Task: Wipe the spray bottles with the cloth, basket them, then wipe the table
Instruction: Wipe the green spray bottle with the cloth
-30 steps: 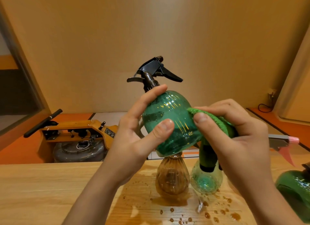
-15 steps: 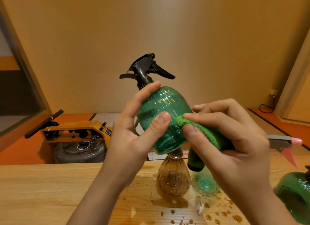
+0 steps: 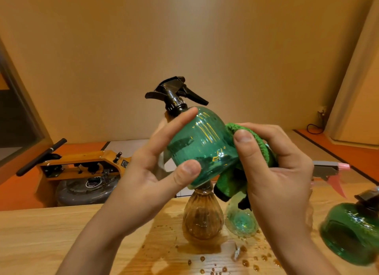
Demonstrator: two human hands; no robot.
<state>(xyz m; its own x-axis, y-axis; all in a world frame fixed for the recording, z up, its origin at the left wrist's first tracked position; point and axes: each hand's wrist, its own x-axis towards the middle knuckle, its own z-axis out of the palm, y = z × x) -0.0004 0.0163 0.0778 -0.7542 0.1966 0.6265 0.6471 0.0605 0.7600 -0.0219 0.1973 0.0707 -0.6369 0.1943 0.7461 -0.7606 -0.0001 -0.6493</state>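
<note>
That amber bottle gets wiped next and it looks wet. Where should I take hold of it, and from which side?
Probably the narrow neck of the amber bottle, reached from its left. It stands upright in a puddle, and its ribbed bulb is wide and likely slippery, while the neck tapers to a waist that is easy to circle. A pale bottle crowds its right side.

Both bare forearms rise from the near edge and meet in mid-frame, raised above the surface. The left hand [image 3: 151, 172] grips the green spray bottle [image 3: 205, 143] from the left, index finger stretched along its upper shoulder and thumb pressed near its base. The right hand [image 3: 276, 172] pinches the green cloth [image 3: 230, 182], thumb on the near side and fingers curled behind, holding it against the bottle's right side.
</note>
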